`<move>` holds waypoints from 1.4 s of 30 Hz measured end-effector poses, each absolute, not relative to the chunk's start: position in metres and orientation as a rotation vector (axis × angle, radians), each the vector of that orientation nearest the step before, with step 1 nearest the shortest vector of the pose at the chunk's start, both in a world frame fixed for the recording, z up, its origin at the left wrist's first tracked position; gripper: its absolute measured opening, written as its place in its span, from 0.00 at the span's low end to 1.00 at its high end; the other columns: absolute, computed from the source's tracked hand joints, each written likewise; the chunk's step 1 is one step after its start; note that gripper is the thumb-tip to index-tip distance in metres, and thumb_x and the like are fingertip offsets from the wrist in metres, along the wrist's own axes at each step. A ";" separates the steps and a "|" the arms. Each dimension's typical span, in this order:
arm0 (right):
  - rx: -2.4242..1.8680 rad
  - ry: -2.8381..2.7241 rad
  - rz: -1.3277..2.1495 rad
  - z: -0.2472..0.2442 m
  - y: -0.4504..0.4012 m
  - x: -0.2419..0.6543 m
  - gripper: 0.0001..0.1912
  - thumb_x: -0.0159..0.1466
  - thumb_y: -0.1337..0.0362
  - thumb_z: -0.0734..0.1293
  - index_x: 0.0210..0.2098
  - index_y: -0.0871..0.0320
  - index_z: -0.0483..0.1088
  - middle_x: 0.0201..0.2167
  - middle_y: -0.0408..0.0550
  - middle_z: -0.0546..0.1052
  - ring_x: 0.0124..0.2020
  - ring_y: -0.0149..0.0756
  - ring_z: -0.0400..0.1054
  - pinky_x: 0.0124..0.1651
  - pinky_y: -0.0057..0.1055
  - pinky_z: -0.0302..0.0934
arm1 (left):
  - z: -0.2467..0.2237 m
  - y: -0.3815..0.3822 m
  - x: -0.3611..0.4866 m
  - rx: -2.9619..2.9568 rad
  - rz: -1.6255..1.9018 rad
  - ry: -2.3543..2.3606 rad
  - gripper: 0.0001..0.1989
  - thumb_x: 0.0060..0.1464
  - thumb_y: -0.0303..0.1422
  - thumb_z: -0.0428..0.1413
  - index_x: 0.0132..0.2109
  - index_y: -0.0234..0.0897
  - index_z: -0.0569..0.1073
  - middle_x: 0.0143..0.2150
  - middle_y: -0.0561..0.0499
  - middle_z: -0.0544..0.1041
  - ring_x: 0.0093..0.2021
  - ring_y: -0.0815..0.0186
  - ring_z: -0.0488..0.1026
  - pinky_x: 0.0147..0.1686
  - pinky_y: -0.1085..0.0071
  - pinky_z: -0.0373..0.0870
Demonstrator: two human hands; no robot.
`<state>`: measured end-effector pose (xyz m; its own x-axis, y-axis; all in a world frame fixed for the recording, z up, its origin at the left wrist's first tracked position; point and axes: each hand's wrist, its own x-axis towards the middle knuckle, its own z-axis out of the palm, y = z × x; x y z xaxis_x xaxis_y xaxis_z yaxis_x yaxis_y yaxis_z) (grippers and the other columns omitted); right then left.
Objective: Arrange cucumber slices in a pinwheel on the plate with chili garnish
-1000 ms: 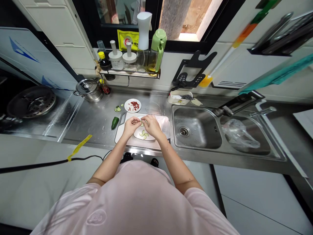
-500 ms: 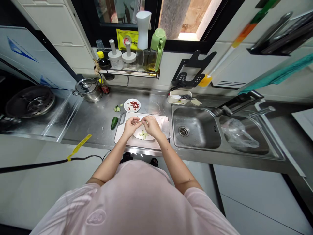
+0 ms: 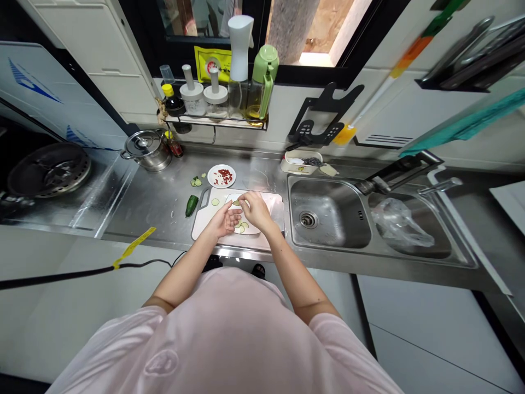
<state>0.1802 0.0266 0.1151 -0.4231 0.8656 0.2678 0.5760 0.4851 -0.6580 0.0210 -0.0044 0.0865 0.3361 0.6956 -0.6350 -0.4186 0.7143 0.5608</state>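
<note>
Where a stainless steel counter [image 3: 143, 202] runs between a gas hob [image 3: 49, 169] and a double sink [image 3: 328, 213], a person in a pale pink T-shirt [image 3: 221, 339] stands at the edge, arms reaching forward. A plastic bag [image 3: 400, 224] lies in the sink's right basin, and a lidded steel pot [image 3: 146, 150] sits near the back of the counter. Nearer the hands, a white cutting board [image 3: 213, 238] holds a white oval dish [image 3: 260, 202], with cucumber slices [image 3: 240, 227] in a fanned pattern on it and a single slice [image 3: 215, 202] lying on the bare board. Just left of the board lies a cucumber stub [image 3: 191, 206]; beyond it are more cucumber pieces [image 3: 196, 182] and a small plate of chopped red chili [image 3: 221, 176]. The left hand [image 3: 223, 220] is open, fingers loosely curved — nothing visible in it — just above the dish. The right hand [image 3: 256, 210] has its fingertips [image 3: 241, 203] pinched together over the dish — whether they grasp a slice, the pictures cannot tell
</note>
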 end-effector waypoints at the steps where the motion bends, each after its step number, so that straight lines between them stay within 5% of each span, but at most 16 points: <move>1: -1.181 -2.146 0.641 0.115 0.026 0.180 0.09 0.68 0.66 0.58 0.38 0.56 0.70 0.39 0.50 0.73 0.45 0.42 0.61 0.48 0.36 0.57 | 0.087 -0.002 0.021 0.320 0.760 0.984 0.25 0.46 0.55 0.58 0.34 0.34 0.75 0.25 0.47 0.73 0.19 0.73 0.64 0.15 0.78 0.43; 7: -1.157 -2.142 0.626 0.113 0.027 0.181 0.10 0.69 0.65 0.58 0.39 0.56 0.70 0.39 0.50 0.72 0.44 0.41 0.61 0.48 0.35 0.57 | 0.091 0.010 0.017 0.304 0.945 1.024 0.16 0.43 0.42 0.64 0.34 0.36 0.73 0.27 0.50 0.73 0.21 0.75 0.65 0.14 0.80 0.44; 17: -1.175 -2.063 0.685 0.110 0.029 0.181 0.09 0.67 0.64 0.59 0.36 0.57 0.71 0.36 0.49 0.74 0.41 0.39 0.64 0.47 0.34 0.57 | 0.093 0.016 0.013 0.589 1.106 1.159 0.19 0.33 0.35 0.69 0.35 0.36 0.75 0.33 0.51 0.75 0.27 0.75 0.67 0.17 0.79 0.45; 26: -1.313 -1.721 1.068 0.088 0.033 0.173 0.10 0.62 0.61 0.62 0.34 0.58 0.72 0.30 0.44 0.77 0.31 0.33 0.69 0.37 0.28 0.60 | 0.087 0.023 0.014 0.800 1.199 1.255 0.21 0.32 0.35 0.69 0.36 0.34 0.75 0.27 0.54 0.73 0.24 0.75 0.64 0.22 0.76 0.50; 37: -1.496 -1.730 1.233 0.048 0.048 0.162 0.07 0.59 0.66 0.63 0.31 0.60 0.73 0.29 0.44 0.78 0.32 0.32 0.71 0.38 0.26 0.62 | 0.051 0.043 -0.002 0.875 1.075 1.364 0.14 0.34 0.35 0.67 0.31 0.35 0.75 0.25 0.53 0.74 0.25 0.72 0.67 0.23 0.76 0.55; 42: -1.629 -1.821 1.212 0.035 0.053 0.154 0.07 0.59 0.68 0.63 0.31 0.60 0.74 0.31 0.46 0.79 0.34 0.33 0.71 0.39 0.25 0.61 | 0.030 0.050 -0.007 0.864 1.084 1.391 0.17 0.28 0.34 0.69 0.29 0.35 0.74 0.24 0.53 0.74 0.26 0.71 0.68 0.28 0.75 0.62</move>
